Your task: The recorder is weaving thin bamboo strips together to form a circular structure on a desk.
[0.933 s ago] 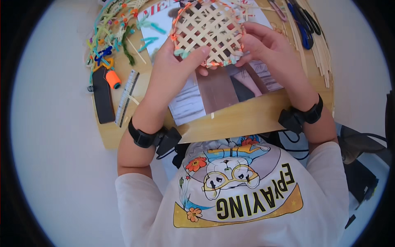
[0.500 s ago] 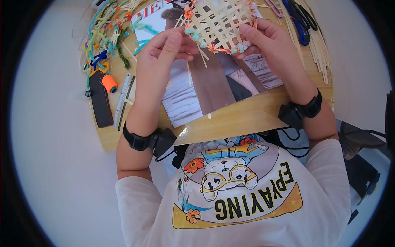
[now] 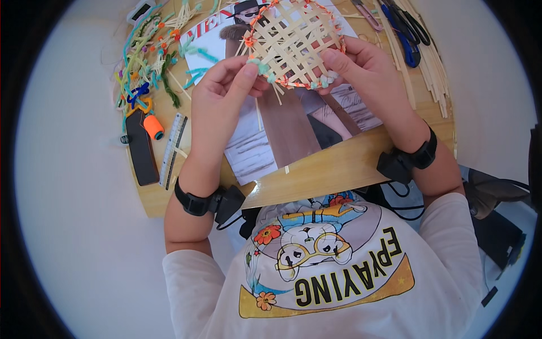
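Observation:
Between my hands is a round openwork disc (image 3: 293, 48) woven from pale flat strips. Orange cord and tufts of mint-green and white yarn wrap its rim, and a few strip ends stick out at the lower left. My left hand (image 3: 226, 96) pinches the rim by the mint-green tufts, thumb on top, the other fingers partly hidden beneath. At the lower right edge, near the white tufts, my right hand (image 3: 367, 70) grips the disc with its thumb on the weave. Under it lies a large printed sheet (image 3: 251, 150) on the wooden table (image 3: 316, 175).
Colourful fuzzy stems and yarn (image 3: 148, 62) heap at the left, above an orange thread spool (image 3: 152, 127), a dark oblong case (image 3: 142, 152) and a clear ruler (image 3: 172, 152). Black-handled scissors (image 3: 416, 25), a blue cutter (image 3: 402, 42), a pink cutter (image 3: 368, 15) and pale strips (image 3: 435, 82) lie right.
My left thumb has come down onto the rim, where before it stood raised beside it. The view has shifted a little, so more of the disc's far edge shows.

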### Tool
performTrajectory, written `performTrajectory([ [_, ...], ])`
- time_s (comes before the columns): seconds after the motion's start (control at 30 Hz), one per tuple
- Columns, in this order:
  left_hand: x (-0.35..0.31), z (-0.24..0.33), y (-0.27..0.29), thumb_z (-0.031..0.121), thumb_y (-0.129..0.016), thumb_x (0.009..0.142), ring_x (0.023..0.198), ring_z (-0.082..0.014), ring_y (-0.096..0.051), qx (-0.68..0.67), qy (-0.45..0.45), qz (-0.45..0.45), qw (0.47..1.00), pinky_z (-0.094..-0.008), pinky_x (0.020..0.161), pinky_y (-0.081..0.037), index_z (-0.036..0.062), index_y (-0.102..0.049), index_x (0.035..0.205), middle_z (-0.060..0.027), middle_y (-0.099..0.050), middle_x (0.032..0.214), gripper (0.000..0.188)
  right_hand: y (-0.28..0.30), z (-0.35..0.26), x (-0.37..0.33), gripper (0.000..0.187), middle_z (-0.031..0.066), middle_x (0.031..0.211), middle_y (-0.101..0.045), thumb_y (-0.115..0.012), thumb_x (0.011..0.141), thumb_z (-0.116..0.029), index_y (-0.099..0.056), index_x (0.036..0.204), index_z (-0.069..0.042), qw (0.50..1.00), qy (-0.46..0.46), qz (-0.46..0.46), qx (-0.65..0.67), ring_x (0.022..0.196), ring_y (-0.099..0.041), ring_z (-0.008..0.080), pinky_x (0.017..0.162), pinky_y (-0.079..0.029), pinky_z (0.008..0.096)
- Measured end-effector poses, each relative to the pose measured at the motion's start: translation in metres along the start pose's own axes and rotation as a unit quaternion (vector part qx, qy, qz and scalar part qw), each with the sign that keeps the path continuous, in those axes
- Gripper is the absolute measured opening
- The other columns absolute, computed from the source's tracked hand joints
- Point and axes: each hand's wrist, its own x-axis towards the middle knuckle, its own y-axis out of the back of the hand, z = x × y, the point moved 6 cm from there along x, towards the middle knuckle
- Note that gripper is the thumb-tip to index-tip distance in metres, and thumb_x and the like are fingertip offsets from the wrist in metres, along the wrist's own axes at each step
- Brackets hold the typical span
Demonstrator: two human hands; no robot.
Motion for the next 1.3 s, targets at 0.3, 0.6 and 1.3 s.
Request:
performTrajectory([
  [0.3,-0.002,0.011,0.004,0.015,-0.071,0.099,0.095,-0.0122,-0.067,0.060,-0.071,0.053,0.994,-0.0270,0.082,-0.055,-0.0022,-0.066,0.131,-0.0083,-0.074,0.109,0.036,-0.007,-0.002,-0.003,0.035,0.0062,0.096,-0.076,-0.069,0.101,-0.029,-0.069,0.117,0.002,0.999,0.008,-0.013,-0.046,0.079,-0.069,0.0087,0.068,-0.058,0.0244],
  [0.6,0.003,0.003,0.004,0.012,-0.072,0.098,0.082,-0.0137,-0.070,0.008,-0.046,0.043,0.998,-0.0251,0.075,-0.057,-0.0064,-0.062,0.128,-0.0109,-0.074,0.101,0.037,-0.008,-0.002,-0.002,0.039,0.0072,0.098,-0.075,-0.068,0.101,-0.031,-0.068,0.119,0.004,0.996,0.022,-0.026,-0.077,0.077,-0.071,0.0107,0.068,-0.059,0.0254],
  [1.3,0.064,0.013,0.168,0.025,-0.064,0.103,0.091,-0.0208,-0.071,-0.070,0.023,0.232,0.970,-0.0304,0.081,-0.061,-0.0059,-0.061,0.115,-0.0171,-0.070,0.104,0.033,0.005,0.001,0.009,0.047,0.0138,0.093,-0.072,-0.047,0.111,-0.037,-0.056,0.138,0.000,0.998,-0.004,-0.037,0.058,0.082,-0.073,0.0176,0.076,-0.060,0.0281],
])
